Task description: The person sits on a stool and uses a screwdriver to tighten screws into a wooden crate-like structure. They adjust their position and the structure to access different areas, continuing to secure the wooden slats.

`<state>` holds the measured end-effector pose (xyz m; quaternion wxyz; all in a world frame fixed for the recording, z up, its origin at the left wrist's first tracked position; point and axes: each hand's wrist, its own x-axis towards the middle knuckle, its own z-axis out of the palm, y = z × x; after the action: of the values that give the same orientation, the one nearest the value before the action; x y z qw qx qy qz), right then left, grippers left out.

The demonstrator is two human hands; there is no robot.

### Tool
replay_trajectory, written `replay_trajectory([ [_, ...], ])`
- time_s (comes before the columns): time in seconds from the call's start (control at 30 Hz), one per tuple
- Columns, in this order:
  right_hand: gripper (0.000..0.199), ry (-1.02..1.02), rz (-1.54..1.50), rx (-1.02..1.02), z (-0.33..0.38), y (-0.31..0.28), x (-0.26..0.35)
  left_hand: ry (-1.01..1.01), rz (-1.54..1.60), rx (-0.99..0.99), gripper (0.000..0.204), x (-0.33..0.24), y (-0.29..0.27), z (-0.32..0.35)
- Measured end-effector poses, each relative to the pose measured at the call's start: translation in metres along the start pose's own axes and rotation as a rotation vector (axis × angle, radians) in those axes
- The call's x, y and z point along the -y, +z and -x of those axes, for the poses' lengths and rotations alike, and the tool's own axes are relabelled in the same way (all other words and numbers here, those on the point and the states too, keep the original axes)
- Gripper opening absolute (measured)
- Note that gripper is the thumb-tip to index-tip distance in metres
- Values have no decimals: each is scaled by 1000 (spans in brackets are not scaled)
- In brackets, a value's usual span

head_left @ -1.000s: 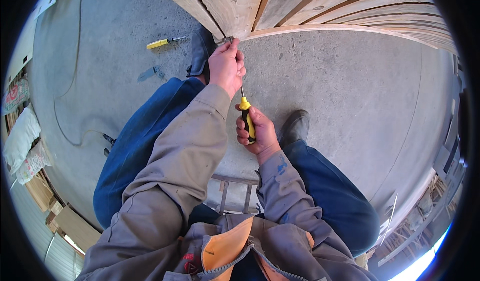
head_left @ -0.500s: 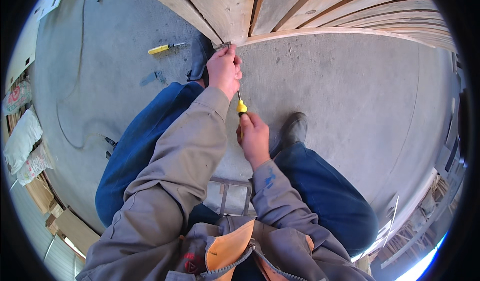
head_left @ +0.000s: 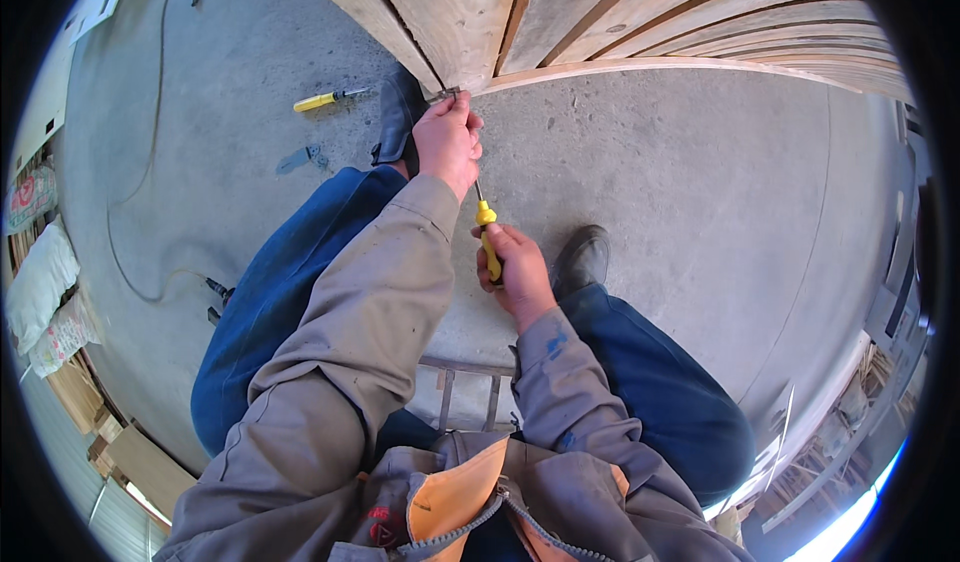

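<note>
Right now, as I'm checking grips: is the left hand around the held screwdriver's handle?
No, the right hand grips the handle, while the left hand is up by the wooden panel.

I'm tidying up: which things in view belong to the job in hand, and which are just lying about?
In use, apparently:
black-and-yellow screwdriver in the right hand
small metal piece at the left hand
slatted wooden panel

Lying about, apparently:
yellow-handled screwdriver
cable
white sack

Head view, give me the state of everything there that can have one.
Left hand, at small metal piece, grip unclear
Right hand, closed around screwdriver
Screwdriver, held, pointing toward left hand
Second screwdriver, lying on floor
Jacket zipper, spread open
Cable, lying curved on floor
</note>
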<state>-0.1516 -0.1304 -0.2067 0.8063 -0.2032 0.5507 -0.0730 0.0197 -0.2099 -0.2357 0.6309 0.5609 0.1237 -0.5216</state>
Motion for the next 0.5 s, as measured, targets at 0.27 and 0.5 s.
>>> replay_trajectory([
  [0.27,28,-744,835,-506,-6,17,-31,8,-25,-32,13,1,6,-1],
  [0.5,30,43,-260,71,4,5,4,-19,-16,-15,11,-3,1,-7],
])
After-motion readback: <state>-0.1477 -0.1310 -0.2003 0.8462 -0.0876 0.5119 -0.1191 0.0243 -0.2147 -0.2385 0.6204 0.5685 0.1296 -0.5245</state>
